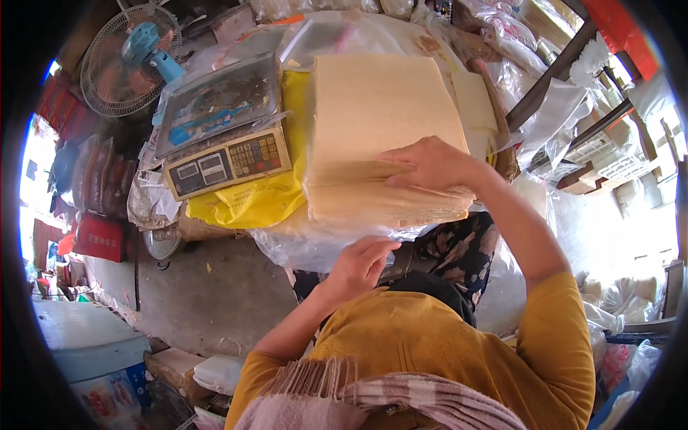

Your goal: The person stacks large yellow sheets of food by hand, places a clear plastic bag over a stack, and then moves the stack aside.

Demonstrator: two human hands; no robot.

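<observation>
A thick stack of thin tan sheets (376,107) lies in front of me, with the layered near edges loose and partly blurred. My right hand (424,164) is at the stack's near right part. Creased upper sheets run in between its thumb and fingers. Just short of the stack, my left hand (363,266) hovers above my lap with loosely bent fingers and no object visible in it. Clear plastic sheeting (301,248) hangs from the table's front edge near that hand. Part of the stack is hidden under my right hand.
A digital scale (228,161) with a worn metal pan stands left of the stack on a yellow plastic bag (247,207). Paler sheets (475,102) lie to the right. A fan (131,59) stands at the far left. A pale blue box (91,333) sits behind at left.
</observation>
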